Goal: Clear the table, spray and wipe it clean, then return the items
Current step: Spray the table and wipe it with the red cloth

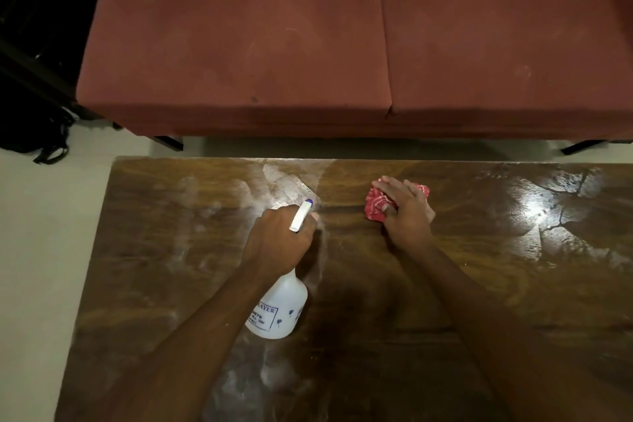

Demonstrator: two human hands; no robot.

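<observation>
A dark wooden table point(496, 301) fills the lower view, its top streaked with wet patches and whitish smears. My left hand point(279, 240) grips the neck and trigger of a white spray bottle point(279, 310) with a blue-tipped nozzle pointing toward the far edge. The bottle hangs tilted over the table's middle. My right hand point(407, 212) presses a crumpled red patterned cloth point(376, 200) onto the tabletop near the far edge, fingers curled over it.
A red two-seat sofa point(308, 44) stands just beyond the table, with a narrow strip of pale floor point(41, 233) between and on the left. A dark bag point(37, 137) lies on the floor at the far left.
</observation>
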